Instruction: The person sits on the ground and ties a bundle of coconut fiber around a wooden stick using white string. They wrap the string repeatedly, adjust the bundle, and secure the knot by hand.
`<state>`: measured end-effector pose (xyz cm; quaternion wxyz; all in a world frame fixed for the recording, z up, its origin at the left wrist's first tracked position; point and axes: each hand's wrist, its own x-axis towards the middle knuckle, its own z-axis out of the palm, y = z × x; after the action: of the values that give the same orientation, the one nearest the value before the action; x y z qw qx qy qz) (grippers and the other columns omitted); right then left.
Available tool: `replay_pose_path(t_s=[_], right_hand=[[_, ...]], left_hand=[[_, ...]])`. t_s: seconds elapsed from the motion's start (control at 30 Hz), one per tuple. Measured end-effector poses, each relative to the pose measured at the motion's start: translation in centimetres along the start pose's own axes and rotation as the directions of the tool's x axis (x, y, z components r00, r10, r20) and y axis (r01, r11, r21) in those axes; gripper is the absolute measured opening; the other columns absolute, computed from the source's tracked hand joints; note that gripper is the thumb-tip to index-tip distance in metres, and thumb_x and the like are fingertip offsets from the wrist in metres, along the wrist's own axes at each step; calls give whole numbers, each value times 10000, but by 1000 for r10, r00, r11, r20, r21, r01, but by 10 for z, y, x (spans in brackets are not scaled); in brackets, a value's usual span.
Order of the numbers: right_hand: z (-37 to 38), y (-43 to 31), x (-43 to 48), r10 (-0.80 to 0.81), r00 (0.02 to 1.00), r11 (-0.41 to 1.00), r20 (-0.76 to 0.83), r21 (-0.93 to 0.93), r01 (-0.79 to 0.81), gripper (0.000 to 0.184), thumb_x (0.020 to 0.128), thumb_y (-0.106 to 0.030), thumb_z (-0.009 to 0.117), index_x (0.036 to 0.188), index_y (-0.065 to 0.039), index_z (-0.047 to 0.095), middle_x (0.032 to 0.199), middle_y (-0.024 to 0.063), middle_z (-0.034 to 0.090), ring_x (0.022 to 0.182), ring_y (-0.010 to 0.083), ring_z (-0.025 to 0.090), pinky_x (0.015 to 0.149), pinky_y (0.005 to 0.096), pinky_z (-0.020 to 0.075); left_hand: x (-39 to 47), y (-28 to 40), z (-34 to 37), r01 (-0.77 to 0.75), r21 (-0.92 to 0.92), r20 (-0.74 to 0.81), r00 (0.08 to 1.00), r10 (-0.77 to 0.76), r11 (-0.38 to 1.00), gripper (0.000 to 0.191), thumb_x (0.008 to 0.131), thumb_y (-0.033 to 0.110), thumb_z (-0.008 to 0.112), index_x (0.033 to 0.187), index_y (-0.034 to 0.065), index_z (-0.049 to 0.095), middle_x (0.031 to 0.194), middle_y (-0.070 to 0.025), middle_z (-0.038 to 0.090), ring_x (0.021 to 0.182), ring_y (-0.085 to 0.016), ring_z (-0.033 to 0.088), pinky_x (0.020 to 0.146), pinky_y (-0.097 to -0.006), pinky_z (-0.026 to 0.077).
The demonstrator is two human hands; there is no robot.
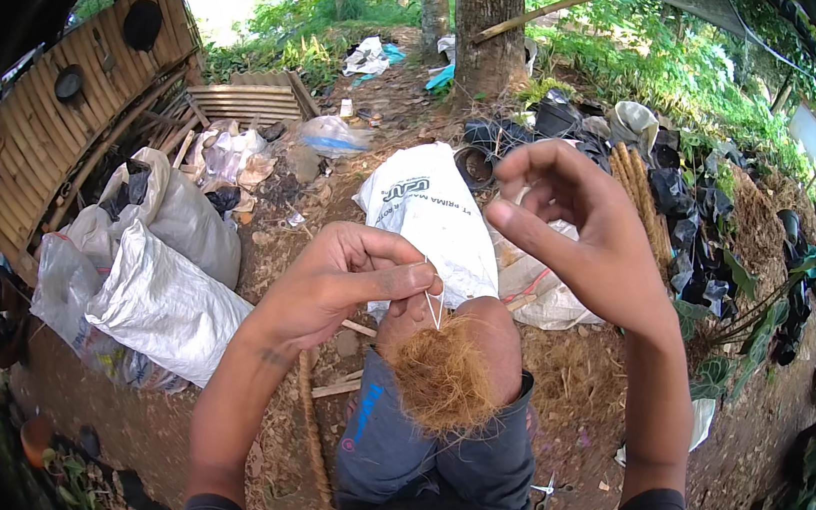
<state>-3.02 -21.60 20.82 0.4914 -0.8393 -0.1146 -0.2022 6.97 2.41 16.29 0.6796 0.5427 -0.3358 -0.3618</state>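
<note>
Between thumb and forefinger, my left hand pinches a thin white string. The string runs down in a narrow loop to a shaggy ball of brown coconut fibre, which rests on or just above my thighs, near the knees. My right hand is raised higher and to the right, apart from the ball. Its fingers are curled and slightly blurred, with a gap between thumb and forefinger, and I see nothing held there. A white woven sack lies on the ground beyond my knees.
Full sacks stand at left by a bamboo wall with hanging pans. Scissors lie on the soil at my right. Loose fibre, fibre-wrapped poles and black plastic bags are on the right. A tree trunk rises ahead.
</note>
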Motion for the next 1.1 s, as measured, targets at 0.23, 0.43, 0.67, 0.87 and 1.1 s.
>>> replay_pose_path(t_s=[0.23,0.43,0.67,0.87,1.1], right_hand=[[21,-6,-21,200,941,945,273,199,-258,333,889,-120,847,1101,-35,605,898,32,756,862,68,695,815,252,533],[24,0,-20,74,982,989,172,117,-95,270,881,-95,801,1095,-12,658,813,93,774,715,160,731,671,325,570],[23,-4,-28,-101,985,969,141,-209,129,241,843,-78,753,1079,-28,767,825,143,760,769,305,753,726,369,588],[29,8,-24,-235,971,947,50,-212,240,200,851,-81,762,1040,-14,770,846,161,762,804,280,760,733,369,588],[30,15,-31,136,981,945,141,278,-171,178,938,-60,750,1078,48,729,991,87,776,923,132,729,809,277,563]], left_hand=[[2,9,4,55,138,-24,998,-52,989,236,953,195,780,1026,-30,773,871,-65,771,756,-77,675,683,-230,498],[2,12,3,74,222,-83,995,-56,972,163,928,120,791,976,-33,764,804,-91,753,713,-123,711,666,-260,564],[4,10,5,94,203,-50,995,-85,975,152,922,118,798,960,-26,770,802,-89,751,709,-121,705,661,-262,562],[4,13,3,76,239,-47,997,-66,968,200,938,170,792,976,-25,768,819,-76,754,728,-109,700,685,-253,544],[4,7,0,33,247,-39,999,-24,968,226,963,194,773,1016,-25,764,818,-55,749,739,-92,672,693,-244,519]])
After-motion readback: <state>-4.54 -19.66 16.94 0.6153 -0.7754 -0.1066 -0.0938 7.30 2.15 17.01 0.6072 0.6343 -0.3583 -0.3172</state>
